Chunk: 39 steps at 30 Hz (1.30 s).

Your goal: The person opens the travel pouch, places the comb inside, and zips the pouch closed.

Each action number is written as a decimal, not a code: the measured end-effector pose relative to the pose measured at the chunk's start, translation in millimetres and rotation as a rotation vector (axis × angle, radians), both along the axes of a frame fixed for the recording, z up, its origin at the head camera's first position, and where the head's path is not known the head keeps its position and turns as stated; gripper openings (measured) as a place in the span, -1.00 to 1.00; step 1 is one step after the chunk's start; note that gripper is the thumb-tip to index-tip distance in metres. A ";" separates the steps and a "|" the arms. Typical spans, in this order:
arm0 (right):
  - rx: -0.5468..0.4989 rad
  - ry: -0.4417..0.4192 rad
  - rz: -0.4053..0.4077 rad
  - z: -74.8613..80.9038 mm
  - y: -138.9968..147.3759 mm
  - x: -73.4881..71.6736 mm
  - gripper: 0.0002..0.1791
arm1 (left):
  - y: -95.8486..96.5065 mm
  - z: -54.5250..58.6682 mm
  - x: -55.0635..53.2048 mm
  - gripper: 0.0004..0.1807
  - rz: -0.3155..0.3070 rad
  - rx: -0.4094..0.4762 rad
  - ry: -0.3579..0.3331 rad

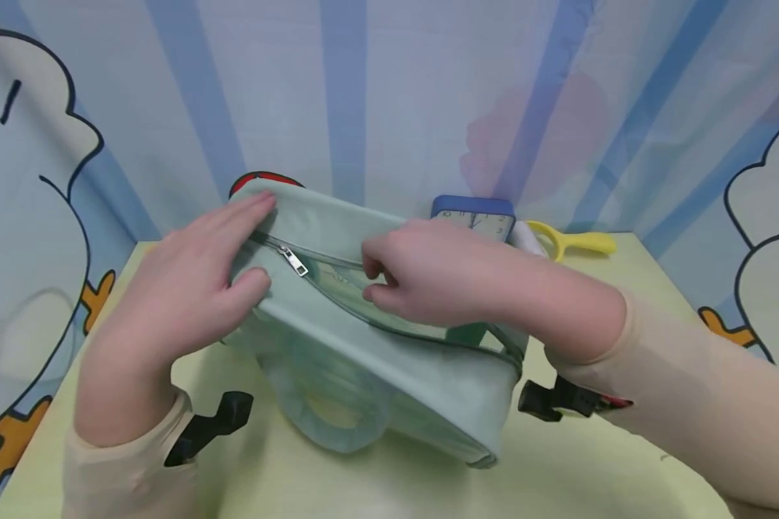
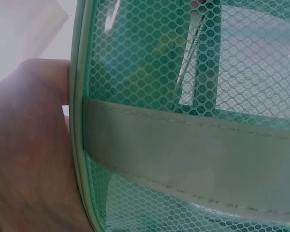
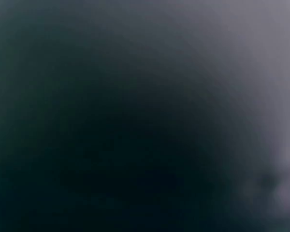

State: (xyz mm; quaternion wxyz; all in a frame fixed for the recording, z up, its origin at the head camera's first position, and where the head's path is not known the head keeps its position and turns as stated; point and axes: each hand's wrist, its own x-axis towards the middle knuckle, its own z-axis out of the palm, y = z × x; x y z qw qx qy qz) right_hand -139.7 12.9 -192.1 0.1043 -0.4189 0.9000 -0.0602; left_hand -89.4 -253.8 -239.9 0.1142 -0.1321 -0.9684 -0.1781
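A pale green zippered bag (image 1: 389, 389) lies tilted across the table, its top partly unzipped, with a loop handle (image 1: 337, 432) hanging on the near side. The metal zipper pull (image 1: 293, 261) sits at the left end of the opening. My left hand (image 1: 182, 277) rests over the bag's left end, fingers stretched along the top and thumb spread apart. At the far edge of the opening, my right hand (image 1: 435, 270) has its fingers curled at the zipper edge. The left wrist view shows green mesh (image 2: 140, 53) crossed by a band (image 2: 183, 154). The right wrist view is dark and blurred.
Behind the bag, a blue square clock (image 1: 474, 213) stands near the wall curtain (image 1: 402, 94). To its right are a white object (image 1: 529, 238) and a yellow-handled tool (image 1: 574, 239). A red thing (image 1: 269, 176) peeks out at the back left. The table (image 1: 591, 447) is pale yellow.
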 end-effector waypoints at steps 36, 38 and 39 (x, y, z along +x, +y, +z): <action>0.170 -0.036 0.018 6.2 -67.5 -28.3 -0.47 | 15.1 -3.6 0.1 -0.22 -0.054 0.029 0.031; 0.146 -0.086 0.022 5.6 -68.4 -28.3 -0.46 | 14.6 -3.6 0.1 -0.22 -0.051 0.024 0.028; 0.130 -0.105 0.030 4.7 -68.8 -28.7 -0.47 | 14.3 -3.6 0.2 -0.22 -0.050 0.023 0.024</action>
